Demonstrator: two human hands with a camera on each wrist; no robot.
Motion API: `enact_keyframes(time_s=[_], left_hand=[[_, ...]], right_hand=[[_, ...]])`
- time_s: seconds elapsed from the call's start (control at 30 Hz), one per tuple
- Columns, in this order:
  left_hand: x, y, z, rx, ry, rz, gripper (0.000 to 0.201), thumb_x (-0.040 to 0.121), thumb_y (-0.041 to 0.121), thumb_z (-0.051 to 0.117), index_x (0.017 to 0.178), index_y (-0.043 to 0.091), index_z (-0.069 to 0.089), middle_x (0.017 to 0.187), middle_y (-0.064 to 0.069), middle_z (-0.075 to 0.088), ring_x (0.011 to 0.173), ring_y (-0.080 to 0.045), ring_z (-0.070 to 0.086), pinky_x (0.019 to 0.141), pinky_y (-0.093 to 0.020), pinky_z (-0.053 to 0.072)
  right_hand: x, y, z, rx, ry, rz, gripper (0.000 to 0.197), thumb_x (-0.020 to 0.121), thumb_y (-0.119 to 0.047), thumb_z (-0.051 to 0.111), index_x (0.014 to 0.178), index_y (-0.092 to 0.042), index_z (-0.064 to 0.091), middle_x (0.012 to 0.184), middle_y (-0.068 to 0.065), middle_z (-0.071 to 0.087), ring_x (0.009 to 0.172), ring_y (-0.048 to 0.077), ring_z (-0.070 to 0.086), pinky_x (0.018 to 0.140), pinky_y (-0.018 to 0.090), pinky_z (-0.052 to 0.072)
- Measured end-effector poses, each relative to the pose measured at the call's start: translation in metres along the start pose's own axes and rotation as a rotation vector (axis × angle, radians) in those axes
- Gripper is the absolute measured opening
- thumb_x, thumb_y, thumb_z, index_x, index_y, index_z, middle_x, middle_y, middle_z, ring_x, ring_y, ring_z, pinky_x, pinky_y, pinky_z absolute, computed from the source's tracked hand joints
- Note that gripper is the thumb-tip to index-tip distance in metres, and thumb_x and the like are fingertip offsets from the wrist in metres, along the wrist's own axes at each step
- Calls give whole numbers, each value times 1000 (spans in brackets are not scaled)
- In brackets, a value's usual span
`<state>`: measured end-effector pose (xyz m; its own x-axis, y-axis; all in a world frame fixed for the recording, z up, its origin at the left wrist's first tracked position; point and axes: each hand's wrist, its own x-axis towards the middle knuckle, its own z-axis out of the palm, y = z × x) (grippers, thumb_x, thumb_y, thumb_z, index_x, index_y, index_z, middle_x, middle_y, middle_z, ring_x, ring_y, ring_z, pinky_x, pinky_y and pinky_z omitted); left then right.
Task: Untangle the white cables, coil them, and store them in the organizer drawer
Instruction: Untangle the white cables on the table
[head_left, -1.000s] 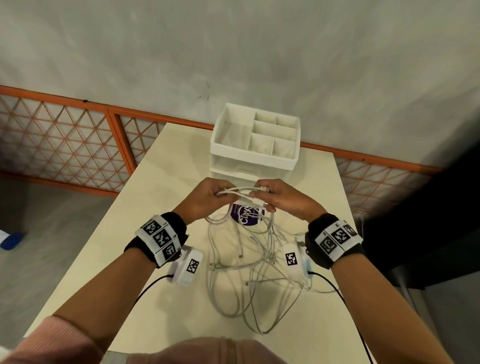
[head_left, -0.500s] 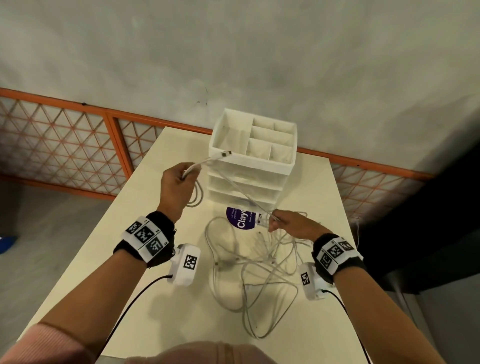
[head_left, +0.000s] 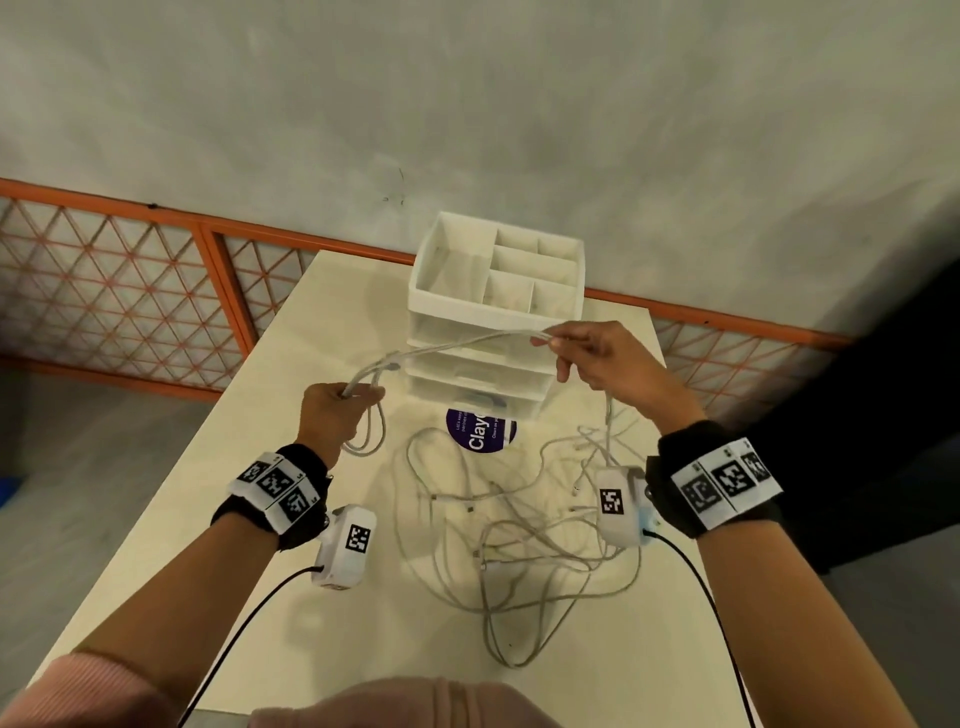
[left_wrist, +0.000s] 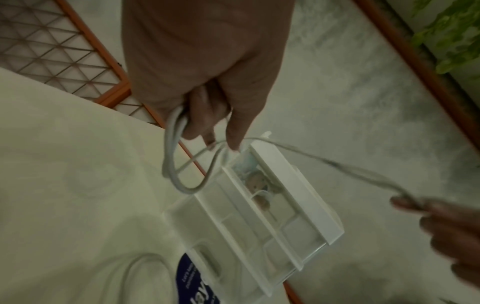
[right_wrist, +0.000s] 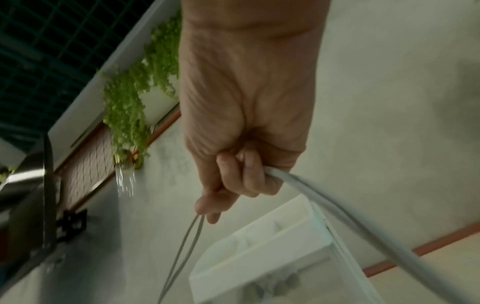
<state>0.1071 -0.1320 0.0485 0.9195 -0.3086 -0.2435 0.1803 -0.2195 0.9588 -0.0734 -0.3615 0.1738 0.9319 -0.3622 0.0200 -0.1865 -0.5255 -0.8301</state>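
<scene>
Right hand (head_left: 597, 364) now raised, both hands curled around taut white cable (head_left: 457, 343).

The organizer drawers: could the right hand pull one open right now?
Probably not yet: the right hand hangs near the organizer with nothing between, but its fingers pinch the white cable, also held by the left hand.

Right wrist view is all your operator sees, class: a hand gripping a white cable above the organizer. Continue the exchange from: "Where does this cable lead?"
Observer: The cable spans across to the left hand, which grips a few hanging loops of it.
Operator: Are other cables waiting?
Observer: Yes, a tangled pile lies on the table, nearer the person.
Operator: Anything in front of the organizer?
Observer: A round purple sticker lies on the table at the organizer's foot.
</scene>
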Motion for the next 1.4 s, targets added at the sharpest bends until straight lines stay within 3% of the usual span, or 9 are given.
enact_keyframes(time_s=[0.2,0.4,0.53,0.7,0.93,1.03,1.2,1.3,1.4], left_hand=[[-8,18,1,-259,107,121,37,100,29,40,79,10,65,44,7,35,32,-3,24,35,-16,22],[-51,49,36,-83,-440,300,35,101,31,37,107,10,65,57,14,50,39,-2,22,38,-15,18],[-62,50,43,-5,-667,227,37,102,34,34,79,14,55,60,9,54,40,-4,20,39,-17,15],[-57,66,33,-106,-482,314,34,102,32,32,71,20,37,60,12,32,41,0,23,39,-14,20],[-45,75,24,-247,-284,422,35,103,29,30,71,19,36,49,15,29,41,-1,21,38,-16,19],[-37,67,22,-235,-220,416,35,103,30,30,70,20,36,54,13,30,41,-1,22,39,-14,22],[-15,33,10,51,-102,493,33,102,32,32,72,23,39,66,6,33,54,-9,29,54,-22,29],[-8,19,6,173,-24,469,34,102,26,34,79,5,46,69,-2,38,66,-17,34,59,-18,32],[-7,10,6,278,19,428,37,102,24,34,86,-6,49,69,-9,44,68,-25,39,60,-26,32]], right_hand=[[-4,20,15,-267,-164,135,26,96,-19,54,114,-8,69,57,-5,61,41,-4,47,45,9,34],[-2,-17,39,-83,-310,38,26,97,-18,53,117,-8,66,60,1,57,38,0,39,42,9,30],[5,-21,30,-44,-262,-3,22,95,-22,57,108,-9,69,58,-4,57,41,1,38,43,11,29],[-1,30,28,-66,-292,116,29,90,-25,64,95,3,65,57,-8,52,50,2,46,56,18,39],[-7,105,38,-339,-340,248,23,99,-26,48,95,-7,61,106,9,69,101,31,62,92,40,45],[-8,113,34,-366,-296,236,26,101,-21,42,81,-21,60,95,-1,68,91,30,63,83,36,46],[-2,97,14,-133,2,58,24,101,-12,42,85,-10,61,81,-6,66,77,12,62,79,27,50],[3,73,-3,-49,138,-13,19,100,-13,44,90,-10,60,80,-1,67,67,-3,62,65,8,45],[10,52,-17,-48,178,-118,17,98,-17,50,93,-12,66,67,-2,62,58,3,56,60,12,44]])
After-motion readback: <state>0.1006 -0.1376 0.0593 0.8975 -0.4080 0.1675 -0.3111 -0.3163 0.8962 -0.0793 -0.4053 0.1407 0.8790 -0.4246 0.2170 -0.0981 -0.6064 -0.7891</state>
